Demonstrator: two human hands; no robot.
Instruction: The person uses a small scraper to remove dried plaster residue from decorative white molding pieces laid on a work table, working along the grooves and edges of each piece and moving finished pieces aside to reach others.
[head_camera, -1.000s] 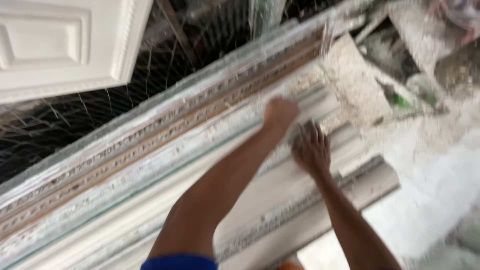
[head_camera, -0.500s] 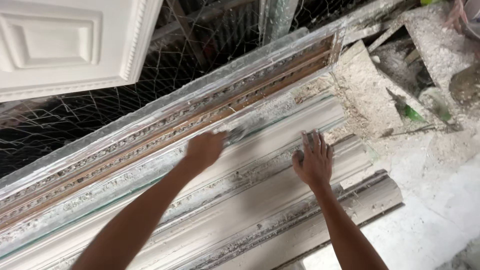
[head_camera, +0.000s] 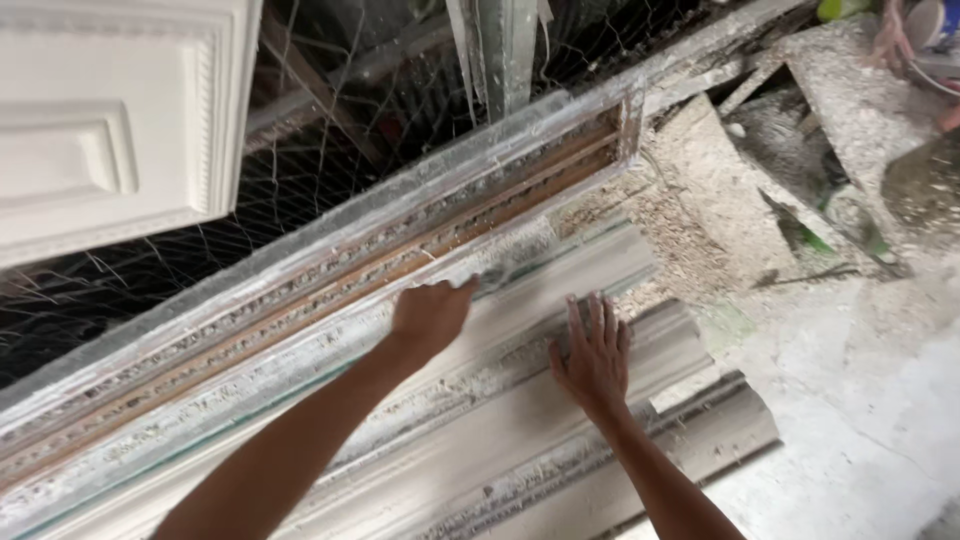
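A long white plaster cornice moulding lies slanted across the lower middle of the view. Above it runs a long dirty mould with a brown patterned channel. My left hand rests on the upper edge of the moulding beside the mould, its fingers curled down on the plaster. Whether it holds a small tool I cannot tell. My right hand lies flat on the moulding further right, fingers spread, holding nothing.
A white panelled plaster slab hangs at the top left before wire mesh. Crumbly plaster debris and rough boards lie at the right end of the mould. Pale dusty floor lies at the lower right.
My left hand has slid leftwards along the upper edge of the moulding. My right hand has stayed flat at nearly the same spot.
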